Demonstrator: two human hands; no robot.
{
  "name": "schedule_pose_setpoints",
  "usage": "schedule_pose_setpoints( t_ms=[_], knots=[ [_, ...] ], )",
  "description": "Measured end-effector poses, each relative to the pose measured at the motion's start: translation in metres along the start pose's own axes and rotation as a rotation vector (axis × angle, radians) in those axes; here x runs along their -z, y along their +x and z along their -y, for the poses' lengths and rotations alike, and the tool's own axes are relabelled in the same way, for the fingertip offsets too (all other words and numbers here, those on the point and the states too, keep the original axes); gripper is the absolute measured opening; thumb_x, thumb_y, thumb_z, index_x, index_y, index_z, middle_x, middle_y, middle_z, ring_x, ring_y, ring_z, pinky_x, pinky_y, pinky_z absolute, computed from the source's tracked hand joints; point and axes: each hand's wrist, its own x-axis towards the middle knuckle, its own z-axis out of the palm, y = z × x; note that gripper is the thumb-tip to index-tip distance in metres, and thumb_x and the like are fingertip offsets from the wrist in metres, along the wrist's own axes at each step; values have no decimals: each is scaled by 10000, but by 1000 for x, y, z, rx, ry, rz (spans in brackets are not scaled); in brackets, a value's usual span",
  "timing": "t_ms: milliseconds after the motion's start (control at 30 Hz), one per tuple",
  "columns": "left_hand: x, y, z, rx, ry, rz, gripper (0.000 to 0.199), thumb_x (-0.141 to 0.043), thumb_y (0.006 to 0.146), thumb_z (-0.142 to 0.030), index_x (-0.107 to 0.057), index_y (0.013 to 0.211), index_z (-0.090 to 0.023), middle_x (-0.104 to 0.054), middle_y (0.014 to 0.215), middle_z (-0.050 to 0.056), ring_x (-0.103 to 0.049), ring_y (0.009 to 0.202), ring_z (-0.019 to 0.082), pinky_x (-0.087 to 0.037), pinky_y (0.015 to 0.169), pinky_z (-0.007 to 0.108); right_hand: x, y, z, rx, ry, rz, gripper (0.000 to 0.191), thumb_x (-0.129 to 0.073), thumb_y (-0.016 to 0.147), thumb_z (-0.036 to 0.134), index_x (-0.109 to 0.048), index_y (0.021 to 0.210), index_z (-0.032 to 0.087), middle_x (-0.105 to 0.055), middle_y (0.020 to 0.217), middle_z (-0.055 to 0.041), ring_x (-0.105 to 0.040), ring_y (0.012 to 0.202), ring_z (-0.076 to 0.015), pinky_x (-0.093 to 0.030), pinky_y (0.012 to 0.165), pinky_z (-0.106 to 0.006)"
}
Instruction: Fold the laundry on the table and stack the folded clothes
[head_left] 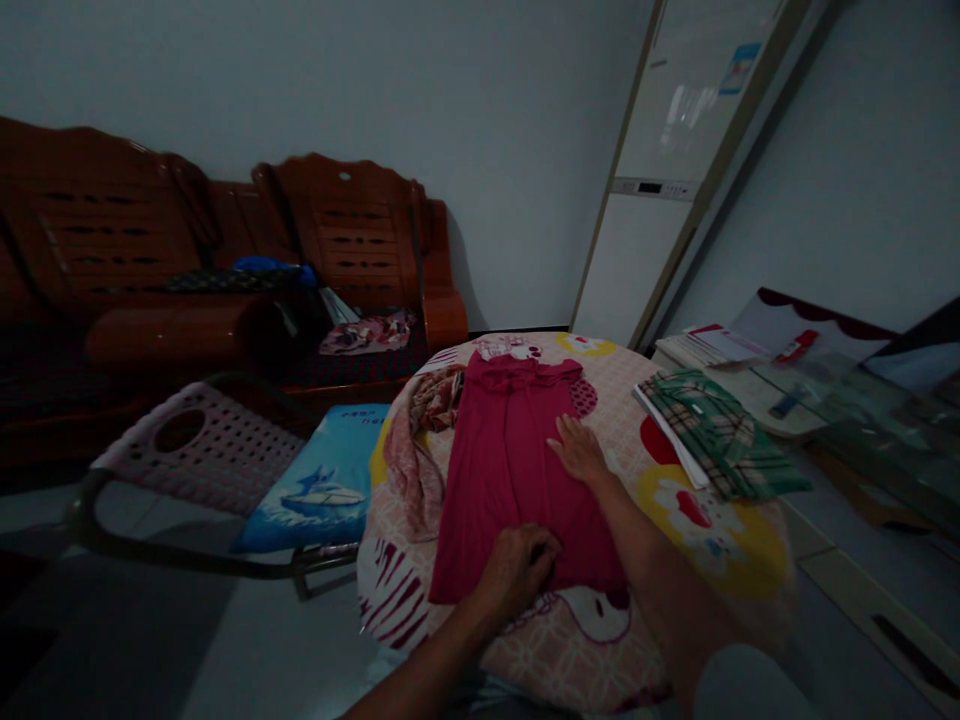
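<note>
A magenta garment lies spread lengthwise on a round table covered with a patterned cloth. Its far end is bunched into folds, while a long crease runs down the middle. My left hand is closed with curled fingers on the near part of the garment, close to its lower edge; the fingertips are partly hidden. Flat on the garment's right side rests my right hand, its fingers stretched out and holding nothing. Beside the garment's left edge lies a crumpled pinkish patterned cloth.
A green plaid folded cloth lies at the table's right. To the left stands a woven chair with a blue printed bag. Behind are wooden seats and a tall white air conditioner. A glass-topped surface borders the right.
</note>
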Motion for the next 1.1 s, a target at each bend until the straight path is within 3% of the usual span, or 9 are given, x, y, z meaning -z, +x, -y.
schedule_pose_setpoints(
  t_ms=[167, 300, 400, 500, 600, 700, 900, 1100],
  knots=[
    [8, -1, -4, 26, -21, -10, 231, -586, 800, -150, -743, 963, -196, -742, 895, 31, -669, 814, 160, -469, 748, 230, 8, -18, 3, 41, 72, -40, 489, -413, 976, 331, -477, 1442, 198, -506, 1466, -101, -374, 1408, -248, -270, 1151, -442],
    [45, -8, -5, -14, 79, 30, 141, -616, 827, -200, -731, 909, -194, -721, 905, 28, -654, 853, 159, -461, 777, 234, 33, -62, 14, 234, 192, -89, 393, -440, 962, 282, -616, 1296, 170, -616, 1343, -110, -541, 1259, -220, -395, 1084, -387],
    [76, -19, -5, -9, 289, 170, 128, -649, 815, -240, -719, 910, -190, -708, 962, 40, -649, 907, 187, -466, 822, 266, 57, -107, 18, 277, 216, 18, 323, -483, 954, 304, -680, 1194, 216, -708, 1173, -83, -650, 1067, -212, -491, 963, -368],
    [92, -33, -4, -44, 452, 316, 387, -698, 755, -232, -676, 1140, -195, -651, 1190, 84, -610, 1074, 242, -466, 916, 318, 74, -151, 18, 313, 161, 110, 333, -566, 898, 298, -676, 1206, 230, -708, 1164, -87, -644, 1068, -244, -501, 944, -402],
    [88, -44, -4, -119, 536, 348, 615, -676, 725, -158, -562, 1328, -195, -558, 1345, 112, -533, 1204, 266, -427, 1020, 363, 80, -179, 19, 398, 89, 187, 469, -583, 815, 170, -629, 1280, 220, -643, 1286, -99, -587, 1158, -252, -470, 992, -413],
    [76, -48, -3, -142, 607, 329, 632, -619, 717, -90, -544, 1336, -196, -546, 1364, 109, -509, 1221, 271, -416, 1042, 399, 75, -192, 22, 426, -7, 186, 588, -553, 751, 79, -590, 1329, 178, -572, 1373, -127, -546, 1178, -274, -452, 1003, -444],
    [59, -43, 10, -140, 690, 213, 454, -523, 810, -58, -620, 1229, -203, -638, 1254, 95, -589, 1106, 262, -477, 949, 418, 49, -195, 18, 447, -102, -13, 538, -497, 779, 23, -615, 1291, 139, -607, 1332, -126, -543, 1089, -273, -467, 938, -438],
    [77, -44, 25, -168, 571, 199, 445, -448, 831, -13, -677, 1167, -194, -692, 1193, 82, -642, 1088, 209, -495, 949, 313, 34, -193, -6, 465, -93, -184, 477, -442, 801, 3, -682, 1183, 160, -682, 1210, -133, -585, 1023, -238, -463, 875, -391]
  ],
)
